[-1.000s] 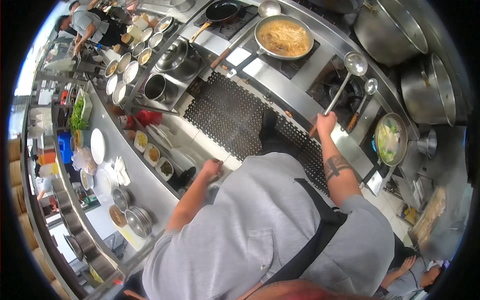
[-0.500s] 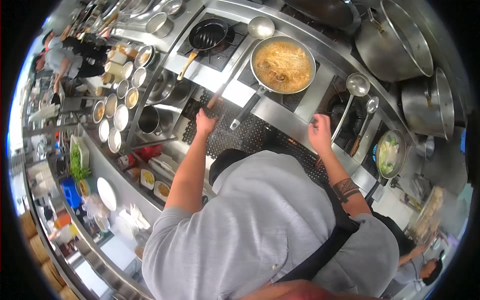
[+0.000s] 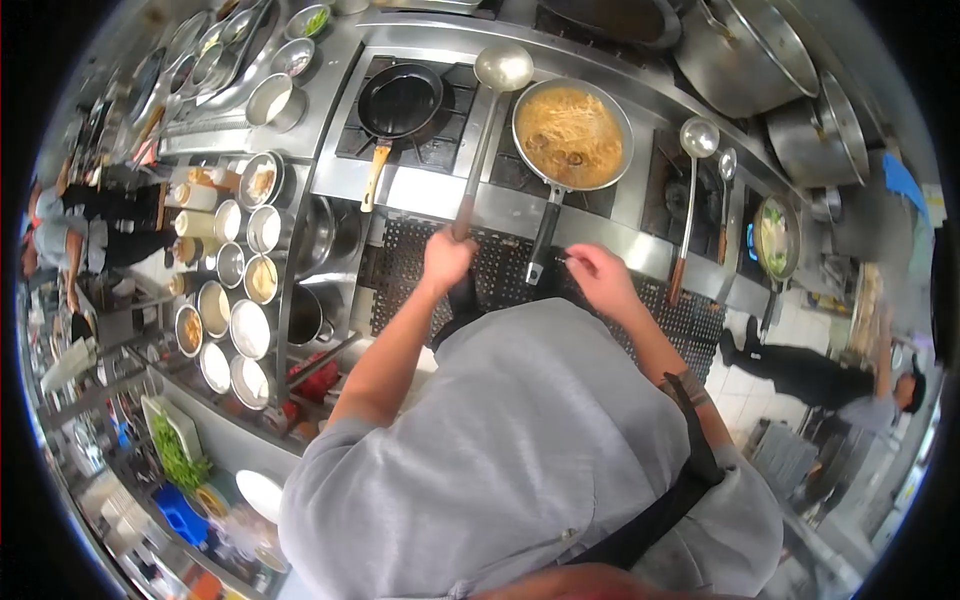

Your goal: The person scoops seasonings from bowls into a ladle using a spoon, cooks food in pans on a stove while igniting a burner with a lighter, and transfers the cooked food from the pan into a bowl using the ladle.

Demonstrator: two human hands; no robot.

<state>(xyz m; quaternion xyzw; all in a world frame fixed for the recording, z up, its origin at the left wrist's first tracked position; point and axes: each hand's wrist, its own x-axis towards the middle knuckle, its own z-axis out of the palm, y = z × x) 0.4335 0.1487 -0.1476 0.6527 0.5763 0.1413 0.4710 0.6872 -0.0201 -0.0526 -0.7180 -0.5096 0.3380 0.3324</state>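
Note:
My left hand (image 3: 447, 262) is closed around the wooden end of a long-handled ladle (image 3: 503, 68). The ladle's metal bowl is just left of a frying pan (image 3: 572, 135) on the stove. That pan holds pale strands in an orange-brown liquid with a few darker pieces. Its black handle (image 3: 543, 240) points back towards me. My right hand (image 3: 600, 277) hovers just right of the handle's end, apart from it, fingers bent and loosely parted. I see nothing held in it.
A black frying pan (image 3: 400, 100) stands on the left burner. To the right lie another ladle (image 3: 699, 137) and a pan of vegetables (image 3: 775, 240). Large pots (image 3: 750, 55) stand behind. Containers (image 3: 250, 328) fill the left counter. A co-worker (image 3: 820, 375) is at far right.
The view has shifted. My left hand has closed firmly round the ladle's handle, which it was reaching at before. My right hand has moved left, closer to the pan's handle.

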